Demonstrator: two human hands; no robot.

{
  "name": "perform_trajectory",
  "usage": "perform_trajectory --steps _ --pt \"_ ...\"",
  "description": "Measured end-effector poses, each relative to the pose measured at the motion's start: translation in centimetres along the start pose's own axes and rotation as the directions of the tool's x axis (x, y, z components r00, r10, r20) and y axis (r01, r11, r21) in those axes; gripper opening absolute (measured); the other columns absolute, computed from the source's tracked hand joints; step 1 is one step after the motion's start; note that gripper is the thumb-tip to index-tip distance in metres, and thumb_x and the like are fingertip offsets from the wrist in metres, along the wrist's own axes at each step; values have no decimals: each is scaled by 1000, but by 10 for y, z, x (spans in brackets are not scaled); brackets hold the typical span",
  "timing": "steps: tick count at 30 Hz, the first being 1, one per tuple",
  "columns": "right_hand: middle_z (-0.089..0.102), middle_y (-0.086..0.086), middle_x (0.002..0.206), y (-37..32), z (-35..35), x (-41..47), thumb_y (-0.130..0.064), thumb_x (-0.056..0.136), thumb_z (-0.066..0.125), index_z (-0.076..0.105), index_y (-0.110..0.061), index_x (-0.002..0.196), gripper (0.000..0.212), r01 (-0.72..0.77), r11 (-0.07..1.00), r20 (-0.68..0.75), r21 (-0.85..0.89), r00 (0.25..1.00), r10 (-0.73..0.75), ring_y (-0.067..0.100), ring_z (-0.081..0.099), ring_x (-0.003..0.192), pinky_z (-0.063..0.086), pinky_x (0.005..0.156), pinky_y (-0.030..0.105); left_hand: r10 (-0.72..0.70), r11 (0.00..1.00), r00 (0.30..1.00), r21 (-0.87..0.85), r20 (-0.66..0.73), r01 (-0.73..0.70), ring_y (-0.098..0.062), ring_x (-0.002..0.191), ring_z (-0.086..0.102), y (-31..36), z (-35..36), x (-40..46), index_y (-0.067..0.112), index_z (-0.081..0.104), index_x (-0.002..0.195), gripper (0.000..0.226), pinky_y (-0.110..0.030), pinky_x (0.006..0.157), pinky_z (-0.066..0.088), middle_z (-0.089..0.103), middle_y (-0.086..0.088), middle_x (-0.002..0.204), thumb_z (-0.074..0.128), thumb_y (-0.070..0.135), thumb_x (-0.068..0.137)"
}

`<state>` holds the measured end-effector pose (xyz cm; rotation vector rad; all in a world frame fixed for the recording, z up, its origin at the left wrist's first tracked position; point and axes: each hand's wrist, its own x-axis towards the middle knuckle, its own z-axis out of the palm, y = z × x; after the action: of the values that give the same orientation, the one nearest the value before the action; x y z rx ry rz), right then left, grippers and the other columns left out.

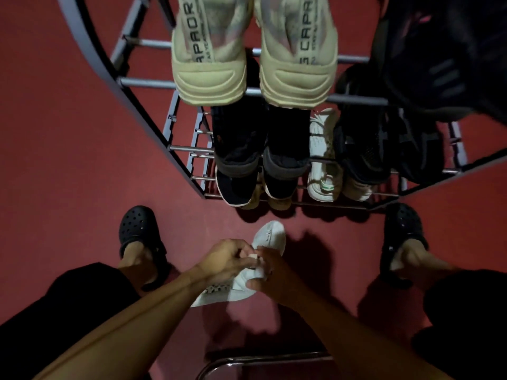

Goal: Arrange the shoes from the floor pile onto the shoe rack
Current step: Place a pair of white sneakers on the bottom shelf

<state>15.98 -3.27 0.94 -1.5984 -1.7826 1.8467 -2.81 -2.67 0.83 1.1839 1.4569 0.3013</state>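
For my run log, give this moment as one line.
hands: left, right gripping white shoe | location: above floor | rack: not yet

Down on the floor (68,138), between the two clog-shod feet, a sneaker (270,235) held by left hand (227,260) and right hand (270,272) together. Straight ahead, the shoe rack (153,83). On its top bars, a pair of sneakers (211,64) side by side, heels toward the viewer. Below them, more shoes (238,149) in a row on the lower tiers. At top right, a bag (439,64) on the rack.
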Motion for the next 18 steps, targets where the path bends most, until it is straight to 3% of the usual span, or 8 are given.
perform_trajectory --steps 2,5,9,12,14,16,18 --pt "59 -3 105 -14 -16 -19 -9 70 80 53 -27 105 48 51 999 -61 14 997 -50 10 60 98 53 87 46 17 1000 1000 -12 -15 -17 -1 56 60 23 9 -7 22 71 85 20 -28 63 52 68 9 65 76 41 81" --pt "62 -1 80 -30 -41 -39 -12 77 79 60 -11 92 24 94 991 -108 -98 989 -104 6 57 71 50 72 37 52 996 999 -70 -8 -53 1 45 49 50 23 -16 13 70 83 16 -19 53 43 63 6 61 74 26 90" --pt "61 -6 74 -23 -61 -56 -40 74 79 53 -26 74 29 17 970 -93 -244 995 -41 4 49 62 37 54 25 74 988 996 -136 51 -66 -6 61 60 63 30 -33 10 72 84 10 -19 60 48 70 -2 72 74 18 90" --pt "62 -11 71 -10 -59 -62 -36 75 75 49 -33 68 27 32 975 -109 -220 992 -57 0 51 63 44 60 27 -16 964 1000 -266 -16 11 -18 75 64 35 17 -38 2 70 93 15 -33 75 56 71 -12 82 71 17 92" --pt "58 -17 66 -5 -55 -64 -21 80 73 42 -31 66 36 57 973 -141 -223 986 -90 -2 48 58 41 57 22 -92 976 987 -208 -131 64 -15 82 64 -1 1 -40 7 69 93 13 -42 87 55 70 -5 87 66 20 95" --pt "52 -12 64 5 -46 -62 -16 80 72 38 -30 66 40 21 971 -177 -238 982 -65 2 45 59 41 59 29 -178 977 970 -150 -165 153 -13 83 62 -45 -11 -48 10 66 97 5 -28 83 53 67 0 92 64 15 97" --pt "49 -10 66 14 -39 -59 -16 80 73 39 -31 69 38 -34 970 -191 -241 981 -13 9 46 63 38 61 30 -276 961 939 -88 -204 263 -14 83 62 -83 -19 -58 9 62 103 13 -17 77 49 65 -2 95 68 16 93"
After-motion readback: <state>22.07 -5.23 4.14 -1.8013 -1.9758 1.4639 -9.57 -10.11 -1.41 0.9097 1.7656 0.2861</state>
